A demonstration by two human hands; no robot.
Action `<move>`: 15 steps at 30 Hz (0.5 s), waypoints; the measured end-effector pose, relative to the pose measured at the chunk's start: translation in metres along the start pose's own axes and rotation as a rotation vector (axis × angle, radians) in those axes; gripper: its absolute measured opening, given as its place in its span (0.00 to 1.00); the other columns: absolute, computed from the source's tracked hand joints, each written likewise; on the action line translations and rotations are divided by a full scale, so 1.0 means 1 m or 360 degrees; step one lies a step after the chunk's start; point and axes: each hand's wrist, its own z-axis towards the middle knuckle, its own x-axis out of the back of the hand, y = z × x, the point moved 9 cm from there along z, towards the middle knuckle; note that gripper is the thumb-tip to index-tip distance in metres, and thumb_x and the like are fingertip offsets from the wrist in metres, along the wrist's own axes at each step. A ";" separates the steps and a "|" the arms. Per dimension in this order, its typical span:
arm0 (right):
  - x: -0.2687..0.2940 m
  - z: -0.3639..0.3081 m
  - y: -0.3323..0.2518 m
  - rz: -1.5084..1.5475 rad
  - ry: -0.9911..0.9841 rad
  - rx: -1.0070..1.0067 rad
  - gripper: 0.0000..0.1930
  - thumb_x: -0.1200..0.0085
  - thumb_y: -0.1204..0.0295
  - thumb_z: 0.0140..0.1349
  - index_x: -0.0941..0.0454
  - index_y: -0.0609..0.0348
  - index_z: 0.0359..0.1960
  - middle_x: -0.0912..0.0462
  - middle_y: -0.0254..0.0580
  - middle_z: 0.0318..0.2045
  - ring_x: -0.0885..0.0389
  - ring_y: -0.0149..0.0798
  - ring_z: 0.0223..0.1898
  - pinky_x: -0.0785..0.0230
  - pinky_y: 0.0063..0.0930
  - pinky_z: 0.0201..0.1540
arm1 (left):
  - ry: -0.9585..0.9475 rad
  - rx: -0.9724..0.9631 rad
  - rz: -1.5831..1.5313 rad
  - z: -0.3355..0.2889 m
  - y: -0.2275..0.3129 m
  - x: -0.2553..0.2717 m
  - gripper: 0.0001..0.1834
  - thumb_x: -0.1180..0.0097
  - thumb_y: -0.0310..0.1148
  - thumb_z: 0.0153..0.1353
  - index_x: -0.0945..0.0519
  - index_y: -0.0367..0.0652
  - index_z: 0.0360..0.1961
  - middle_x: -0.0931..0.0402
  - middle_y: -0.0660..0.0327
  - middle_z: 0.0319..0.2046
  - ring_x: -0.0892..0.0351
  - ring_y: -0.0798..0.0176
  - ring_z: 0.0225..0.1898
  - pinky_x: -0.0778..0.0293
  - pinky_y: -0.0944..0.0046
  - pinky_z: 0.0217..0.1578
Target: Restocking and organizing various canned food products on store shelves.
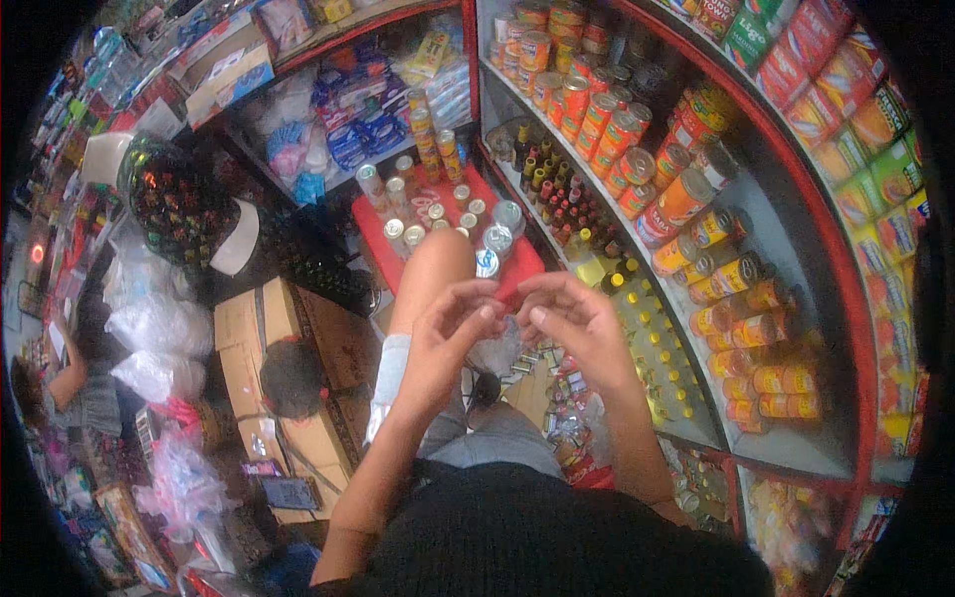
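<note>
My left hand (pixel 460 323) and my right hand (pixel 575 323) hover in front of my body with a gap between them. The fingers of both are loosely curled and apart, and nothing shows in either. Just beyond my left fingertips is a can with a blue and white top (pixel 486 263). It stands on a red tabletop (pixel 376 237) with several other small cans, among them a silver-topped can (pixel 496 239) and a stack of yellow cans (pixel 423 139). My raised knee hides part of this surface.
On the right, a red-edged shelf holds orange cans (pixel 619 137), tins on their sides (pixel 784 380) and yellow-capped bottles (pixel 652 343). Pouches (pixel 846 119) line the outer right shelf. To the left are a cardboard box (pixel 239 343), white plastic bags (pixel 149 318) and another person's arm (pixel 68 383).
</note>
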 end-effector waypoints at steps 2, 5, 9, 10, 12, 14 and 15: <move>-0.001 -0.002 -0.007 0.0011 0.0009 0.0074 0.13 0.49 0.75 0.62 0.27 0.64 0.48 0.21 0.38 0.35 0.22 0.26 0.36 0.28 0.21 0.39 | -0.0032 -0.0014 -0.0015 0.000 0.006 -0.005 0.14 0.46 0.30 0.62 0.28 0.37 0.48 0.24 0.60 0.39 0.24 0.67 0.39 0.28 0.67 0.43; -0.004 -0.004 -0.020 -0.0059 0.0045 0.0143 0.12 0.49 0.75 0.62 0.27 0.63 0.48 0.21 0.38 0.36 0.22 0.26 0.36 0.28 0.21 0.40 | -0.0128 -0.0033 -0.0082 0.007 0.020 -0.017 0.12 0.46 0.31 0.62 0.28 0.38 0.45 0.25 0.61 0.38 0.24 0.67 0.39 0.28 0.67 0.43; 0.005 0.006 -0.047 -0.0051 0.0202 0.0208 0.13 0.49 0.76 0.62 0.28 0.64 0.48 0.21 0.37 0.40 0.23 0.26 0.40 0.29 0.22 0.44 | -0.0291 -0.0094 -0.0093 0.031 0.056 -0.046 0.11 0.46 0.29 0.61 0.28 0.37 0.44 0.26 0.61 0.38 0.25 0.68 0.39 0.28 0.68 0.43; 0.007 0.012 -0.048 -0.0063 0.0197 0.0214 0.13 0.49 0.77 0.63 0.28 0.64 0.49 0.21 0.37 0.41 0.23 0.26 0.43 0.29 0.23 0.45 | -0.0295 -0.0159 -0.0029 0.035 0.070 -0.048 0.11 0.46 0.28 0.61 0.28 0.36 0.44 0.27 0.61 0.38 0.25 0.68 0.39 0.28 0.68 0.43; 0.013 0.025 -0.062 -0.0007 0.0267 0.0368 0.13 0.50 0.79 0.62 0.28 0.64 0.49 0.22 0.37 0.41 0.24 0.26 0.44 0.29 0.23 0.46 | -0.0321 -0.0148 -0.0100 0.054 0.077 -0.054 0.12 0.47 0.25 0.59 0.28 0.35 0.44 0.27 0.60 0.39 0.25 0.67 0.41 0.28 0.67 0.44; 0.024 0.043 -0.068 0.0011 0.0402 0.0409 0.13 0.49 0.81 0.61 0.28 0.65 0.48 0.22 0.37 0.40 0.24 0.25 0.43 0.30 0.21 0.46 | -0.0397 -0.0154 -0.0086 0.078 0.077 -0.057 0.12 0.48 0.24 0.59 0.28 0.35 0.44 0.26 0.60 0.39 0.25 0.67 0.41 0.28 0.66 0.44; 0.034 0.051 -0.081 -0.0100 0.0498 0.0536 0.13 0.49 0.81 0.61 0.28 0.65 0.48 0.23 0.36 0.40 0.24 0.25 0.43 0.30 0.21 0.46 | -0.0441 -0.0141 -0.0017 0.094 0.078 -0.060 0.12 0.48 0.23 0.59 0.28 0.35 0.45 0.26 0.59 0.40 0.25 0.67 0.42 0.28 0.66 0.44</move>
